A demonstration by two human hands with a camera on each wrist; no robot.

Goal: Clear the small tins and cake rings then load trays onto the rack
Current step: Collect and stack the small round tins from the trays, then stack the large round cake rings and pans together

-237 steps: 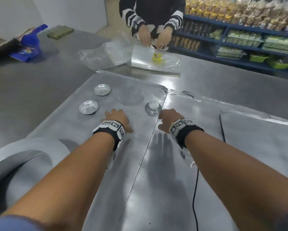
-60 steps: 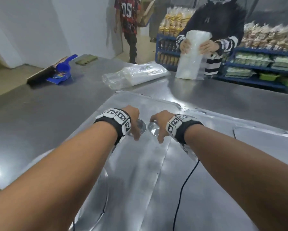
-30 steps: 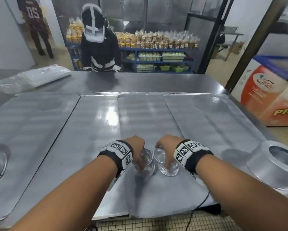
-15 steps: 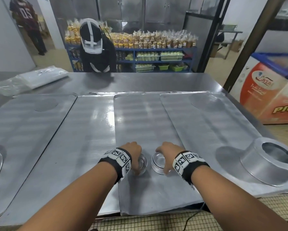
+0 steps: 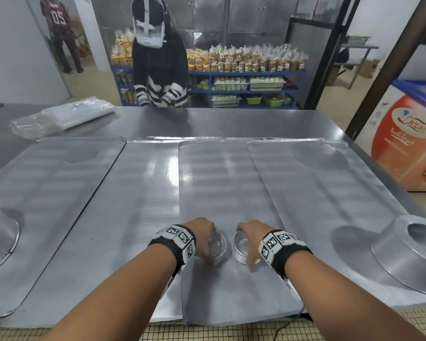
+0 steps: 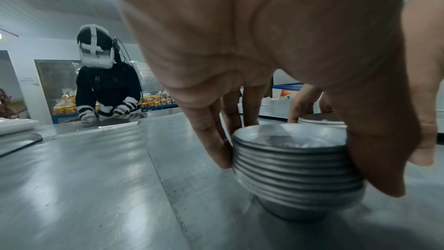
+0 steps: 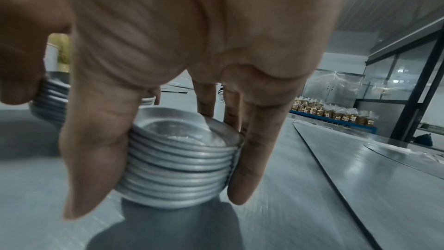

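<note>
Two stacks of small round metal tins stand side by side near the front of a flat metal tray (image 5: 221, 183). My left hand (image 5: 207, 242) grips the left stack (image 5: 219, 247) from above; in the left wrist view its fingers (image 6: 216, 151) and thumb curl round that stack (image 6: 295, 168), which rests on the tray. My right hand (image 5: 247, 244) grips the right stack (image 5: 240, 247) the same way, and the right wrist view shows its fingers (image 7: 250, 161) round the stack (image 7: 182, 161). A large cake ring (image 5: 413, 249) stands on the far-right tray; another (image 5: 0, 232) sits at the left edge.
Several flat trays lie edge to edge across the steel table (image 5: 207, 121). A pile of plastic bags (image 5: 59, 116) lies at the back left. A person in a striped top (image 5: 157, 77) stands behind the table. A chest freezer (image 5: 404, 134) is at the right.
Both hands have carried the tin stacks from the left of the table to this tray and brought them lower, towards its front. Both grips are unchanged.
</note>
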